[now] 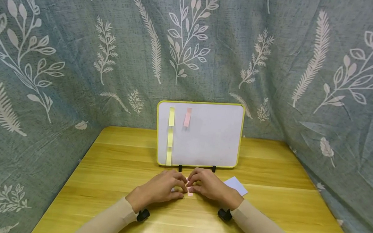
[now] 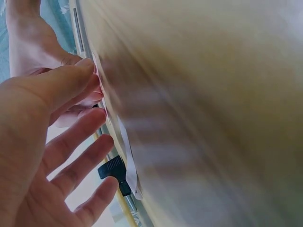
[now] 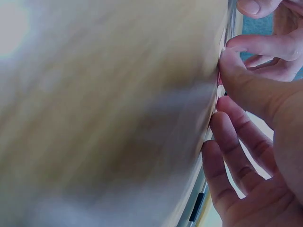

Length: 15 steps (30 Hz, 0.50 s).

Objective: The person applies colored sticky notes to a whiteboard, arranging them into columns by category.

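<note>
Low over the table, my two hands meet at small pink sticky strips (image 1: 190, 193), partly hidden beneath the fingers. My left hand (image 1: 166, 186) touches them from the left with loosely bent fingers; in the right wrist view its thumb (image 3: 249, 6) stands apart from its index finger. From the right, my right hand (image 1: 209, 185) pinches at the strips. Its thumb (image 3: 231, 61) is down at the pink edge, and its other fingers rest along the tabletop. A white piece of paper (image 1: 173, 189) shows partly under my left hand.
A yellow-rimmed whiteboard (image 1: 208, 138) stands behind my hands on black feet (image 1: 213, 168). Three yellow strips (image 1: 170, 138) run down its left side, with one tilted pink strip (image 1: 187, 117) beside them. Pale paper (image 1: 236, 185) lies right of my right hand. Patterned cloth (image 1: 120, 51) surrounds the table.
</note>
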Tool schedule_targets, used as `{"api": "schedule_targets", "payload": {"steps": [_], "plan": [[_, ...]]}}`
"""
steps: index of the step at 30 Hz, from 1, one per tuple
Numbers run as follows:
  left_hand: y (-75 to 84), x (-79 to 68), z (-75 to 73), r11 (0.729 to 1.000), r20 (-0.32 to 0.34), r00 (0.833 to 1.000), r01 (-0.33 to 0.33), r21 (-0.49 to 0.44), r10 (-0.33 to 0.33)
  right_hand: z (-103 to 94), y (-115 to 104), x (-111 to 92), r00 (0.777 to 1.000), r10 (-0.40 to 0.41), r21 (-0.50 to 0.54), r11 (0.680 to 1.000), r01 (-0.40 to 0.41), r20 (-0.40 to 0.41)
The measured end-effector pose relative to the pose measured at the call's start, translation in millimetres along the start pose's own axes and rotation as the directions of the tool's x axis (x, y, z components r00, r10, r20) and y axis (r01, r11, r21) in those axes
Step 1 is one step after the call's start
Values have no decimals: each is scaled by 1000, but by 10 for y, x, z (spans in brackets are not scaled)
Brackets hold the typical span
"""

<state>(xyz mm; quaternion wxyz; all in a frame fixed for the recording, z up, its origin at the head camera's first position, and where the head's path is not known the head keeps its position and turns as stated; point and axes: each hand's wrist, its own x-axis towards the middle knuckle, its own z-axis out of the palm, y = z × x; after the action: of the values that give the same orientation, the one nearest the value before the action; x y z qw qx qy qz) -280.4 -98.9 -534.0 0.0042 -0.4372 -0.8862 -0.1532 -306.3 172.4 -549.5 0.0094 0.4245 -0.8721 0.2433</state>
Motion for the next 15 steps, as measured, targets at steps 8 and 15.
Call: {"api": "schedule_targets", "payload": {"steps": [8,15], "plan": [[-1,-19,-1,1000,11,1000,-29,4,29,-24,-9,41,997,78,84,993,-77,-9],[10,-15,4,1000,56,998,-1,27,0,-32,-59,57,986,165,133,978,-159,-37]]}}
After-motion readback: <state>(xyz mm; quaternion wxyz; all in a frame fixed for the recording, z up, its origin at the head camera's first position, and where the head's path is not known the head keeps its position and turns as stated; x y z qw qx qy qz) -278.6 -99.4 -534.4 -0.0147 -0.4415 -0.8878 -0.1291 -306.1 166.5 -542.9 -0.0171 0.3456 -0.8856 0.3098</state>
